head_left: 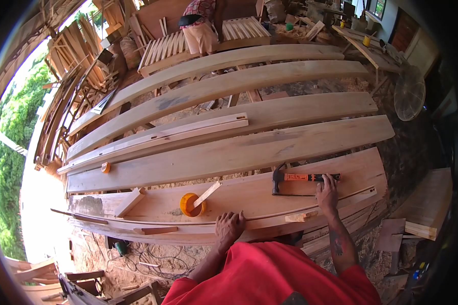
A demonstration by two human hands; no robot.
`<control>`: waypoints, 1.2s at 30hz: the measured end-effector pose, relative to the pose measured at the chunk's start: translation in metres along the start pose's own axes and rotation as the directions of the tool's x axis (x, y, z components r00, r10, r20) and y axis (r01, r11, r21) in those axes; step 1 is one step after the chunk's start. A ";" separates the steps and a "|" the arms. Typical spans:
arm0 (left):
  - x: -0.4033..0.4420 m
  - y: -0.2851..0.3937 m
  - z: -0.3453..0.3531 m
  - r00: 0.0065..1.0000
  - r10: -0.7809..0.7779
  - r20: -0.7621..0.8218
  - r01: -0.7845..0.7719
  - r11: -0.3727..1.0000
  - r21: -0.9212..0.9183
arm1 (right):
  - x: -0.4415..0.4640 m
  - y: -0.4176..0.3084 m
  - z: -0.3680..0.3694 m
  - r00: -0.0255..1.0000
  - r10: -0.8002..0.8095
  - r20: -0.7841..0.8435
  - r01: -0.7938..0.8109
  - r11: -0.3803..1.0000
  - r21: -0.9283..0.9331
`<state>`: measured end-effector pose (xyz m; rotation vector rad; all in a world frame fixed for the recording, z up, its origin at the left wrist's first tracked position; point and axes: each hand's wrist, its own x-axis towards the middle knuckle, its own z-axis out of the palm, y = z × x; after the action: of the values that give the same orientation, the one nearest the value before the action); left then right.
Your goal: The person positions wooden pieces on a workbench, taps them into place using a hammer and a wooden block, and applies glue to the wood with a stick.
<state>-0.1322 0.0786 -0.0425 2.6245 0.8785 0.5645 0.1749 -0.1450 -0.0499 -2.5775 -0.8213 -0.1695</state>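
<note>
My right hand [327, 194] has its fingers closed on the black grip of a claw hammer [296, 177] with an orange handle, which lies on the nearest wide plank [249, 190]. My left hand [230, 227] is closed over a long narrow wooden strip [269, 220] along the plank's near edge; its fingertips are partly hidden. Up and left of that hand stands a yellow-orange cup [188, 204] with a flat wooden stick [207, 195] leaning in it. A small wood block [300, 217] rests by the strip, left of my right wrist.
Several long planks [229, 147] lie side by side beyond, one carrying a slotted rail [188, 134]. An orange tape measure [106, 168] sits at left. Cables [152, 262] cover the floor. Another person [201, 30] bends over a slatted frame [244, 29]. A round fan [409, 91] stands right.
</note>
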 end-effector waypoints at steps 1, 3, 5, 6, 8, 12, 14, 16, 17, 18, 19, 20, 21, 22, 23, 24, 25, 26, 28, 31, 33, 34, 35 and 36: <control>0.000 0.000 0.001 1.000 0.002 -0.006 -0.002 1.000 -0.001 | 0.000 0.001 0.001 1.000 0.004 0.001 -0.004 1.000 0.006; -0.001 -0.001 0.002 1.000 0.003 -0.008 -0.003 1.000 -0.004 | 0.000 0.001 0.001 1.000 0.006 0.001 -0.006 1.000 0.013; 0.000 -0.001 0.002 1.000 0.004 -0.010 -0.004 1.000 -0.006 | 0.000 0.001 0.000 1.000 0.004 0.003 -0.004 1.000 0.009; 0.000 -0.001 0.001 1.000 0.003 -0.008 -0.003 1.000 -0.009 | 0.000 0.001 0.000 1.000 0.003 0.002 -0.003 1.000 0.010; 0.000 0.000 0.001 1.000 0.003 -0.006 -0.003 1.000 -0.012 | 0.001 0.001 0.000 1.000 0.004 0.003 -0.004 1.000 0.002; 0.000 0.000 0.000 1.000 0.002 -0.002 -0.002 1.000 -0.013 | 0.001 0.001 0.000 1.000 -0.008 -0.005 0.009 1.000 0.011; 0.000 0.000 -0.001 1.000 0.005 -0.006 -0.005 1.000 -0.017 | 0.001 0.001 0.000 1.000 0.000 0.005 0.000 1.000 0.016; 0.000 -0.001 0.000 1.000 0.007 -0.009 -0.007 1.000 -0.009 | 0.001 0.002 0.001 1.000 0.005 0.007 -0.005 1.000 0.014; 0.000 -0.001 0.001 1.000 0.007 -0.011 -0.007 1.000 -0.010 | 0.001 0.002 0.001 1.000 0.012 0.011 -0.012 1.000 0.013; -0.001 -0.001 0.001 1.000 0.009 -0.011 -0.009 1.000 -0.013 | 0.001 0.002 0.001 1.000 0.012 0.010 -0.012 1.000 0.013; -0.001 -0.001 0.001 1.000 0.011 -0.012 -0.011 1.000 -0.016 | 0.001 0.001 0.000 1.000 0.006 0.006 -0.006 1.000 0.016; -0.001 -0.002 0.001 1.000 0.011 -0.013 -0.012 1.000 -0.016 | 0.001 0.000 0.000 1.000 0.001 0.003 -0.001 1.000 0.019; 0.000 -0.002 0.001 1.000 0.013 -0.014 -0.013 1.000 -0.013 | 0.001 0.000 0.000 1.000 0.001 0.003 -0.001 1.000 0.019; -0.001 -0.001 0.001 1.000 0.014 -0.015 -0.014 1.000 -0.011 | 0.001 0.000 0.000 1.000 -0.001 0.002 0.001 1.000 0.015; 0.000 -0.001 0.000 1.000 0.015 -0.015 -0.015 1.000 -0.011 | 0.000 0.000 0.000 1.000 -0.002 0.001 0.002 1.000 0.011; 0.000 -0.001 -0.001 1.000 0.012 -0.015 -0.012 1.000 -0.012 | 0.000 0.000 0.000 1.000 -0.002 0.001 0.002 1.000 0.011; 0.000 0.000 -0.001 1.000 0.010 -0.016 -0.010 1.000 -0.014 | 0.000 0.000 0.000 1.000 -0.002 -0.007 0.002 1.000 0.010; 0.000 0.000 -0.001 1.000 0.010 -0.017 -0.011 1.000 -0.014 | 0.000 -0.001 0.000 1.000 -0.003 -0.015 0.003 1.000 0.008; -0.001 -0.001 0.001 1.000 0.006 -0.013 -0.006 1.000 -0.012 | 0.001 -0.001 0.000 1.000 0.001 -0.012 -0.001 1.000 0.008; -0.001 -0.001 0.001 1.000 0.009 -0.020 -0.009 1.000 -0.017 | 0.001 -0.001 0.000 1.000 0.002 0.000 -0.002 1.000 0.006; 0.000 -0.001 -0.001 1.000 0.008 -0.018 -0.009 1.000 -0.020 | 0.000 -0.001 0.000 1.000 -0.001 0.006 0.001 1.000 0.005; 0.000 0.000 -0.001 1.000 0.008 -0.017 -0.008 1.000 -0.022 | 0.000 0.000 0.000 1.000 -0.003 0.005 0.003 1.000 0.002; 0.000 -0.001 -0.001 1.000 0.009 -0.017 -0.009 1.000 -0.023 | 0.000 0.000 0.000 1.000 -0.006 0.003 0.006 1.000 -0.002; 0.000 -0.001 0.000 1.000 0.010 -0.018 -0.011 1.000 -0.025 | 0.000 0.000 0.001 1.000 -0.005 0.002 0.006 1.000 -0.003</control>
<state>-0.1330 0.0794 -0.0425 2.6069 0.8581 0.5985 0.1750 -0.1446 -0.0503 -2.5786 -0.8296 -0.1696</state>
